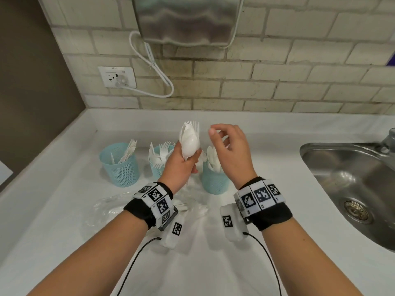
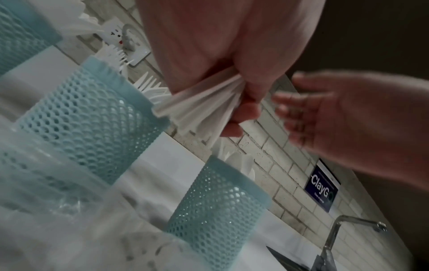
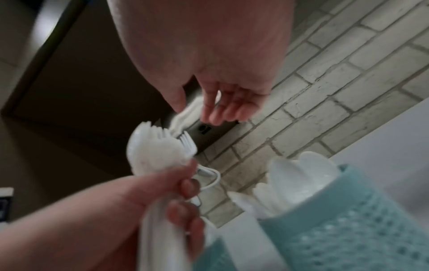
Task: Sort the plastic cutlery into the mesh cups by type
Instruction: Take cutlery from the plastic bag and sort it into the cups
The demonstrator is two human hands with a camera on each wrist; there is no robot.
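Here the left hand point(image 1: 181, 163) clamps a mixed bundle of white plastic spoons and forks point(image 1: 189, 138) above the blue mesh cups point(image 1: 120, 167); the right hand point(image 1: 229, 150) hovers open-fingered. Pulling one piece could drag neighbours out.

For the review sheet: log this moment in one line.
left hand: grips mixed cutlery bundle | right hand: empty, beside bundle | three mesh cups: partly filled
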